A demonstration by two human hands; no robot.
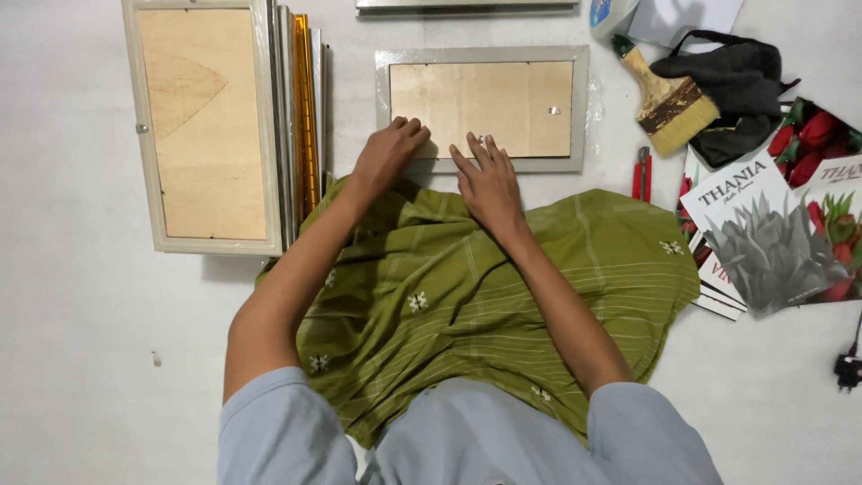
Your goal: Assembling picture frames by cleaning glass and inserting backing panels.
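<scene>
The white floor [81, 314] is carrying everything. A tall framed panel [202, 126] is lying back-up at the person's left, well apart from the hands. The small picture frame [482, 108] is lying back-up straight ahead of the lap, its long axis running left to right. The left hand [388, 154] is pressing curled, closed fingers on the frame's near-left edge; the right hand [489, 184] is resting flat, fingers together, pointing at a small metal clip [479, 139] on the near rail. Open floor is showing between the frame and the paintbrush [669, 101].
</scene>
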